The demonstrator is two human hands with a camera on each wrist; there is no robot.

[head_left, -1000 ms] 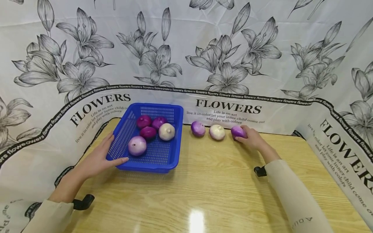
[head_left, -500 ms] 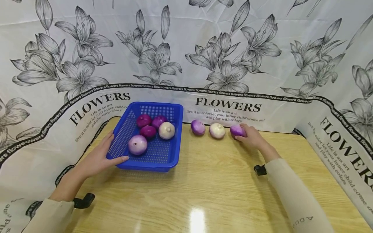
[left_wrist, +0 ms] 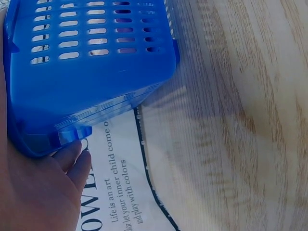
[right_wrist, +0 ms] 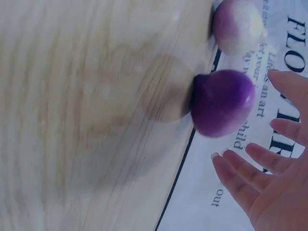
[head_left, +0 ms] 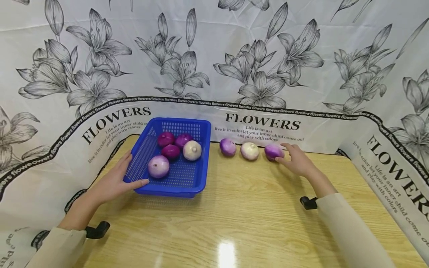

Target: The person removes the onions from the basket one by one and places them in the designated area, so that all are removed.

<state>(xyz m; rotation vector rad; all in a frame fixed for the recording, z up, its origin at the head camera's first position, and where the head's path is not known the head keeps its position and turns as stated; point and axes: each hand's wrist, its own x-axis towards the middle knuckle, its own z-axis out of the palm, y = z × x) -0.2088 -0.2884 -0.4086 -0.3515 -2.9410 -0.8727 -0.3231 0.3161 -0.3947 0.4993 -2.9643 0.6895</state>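
My left hand (head_left: 114, 182) holds the near left corner of a blue plastic basket (head_left: 202, 178), thumb along the near rim and the other fingers at the left side. In the left wrist view, fingertips (left_wrist: 72, 156) show beneath the rim. Inside lie several onions, among them a pale purple onion (head_left: 158, 166) and a white onion (head_left: 192, 150). On the table, my right hand (head_left: 298, 162) is spread just right of a purple onion (head_left: 274, 152). The right wrist view shows a gap between its fingers and that purple onion (right_wrist: 224, 103).
A purple-and-white onion (head_left: 228, 147) and a whitish onion (head_left: 249, 151) stand in a row with the purple one, along the back edge of the wooden table (head_left: 254, 216). Behind and at both sides hangs a white flower-printed cloth (head_left: 187, 89).
My right hand has let go of the purple onion and drawn back slightly to the right, its fingers spreading. My left hand and the basket have stayed in place.
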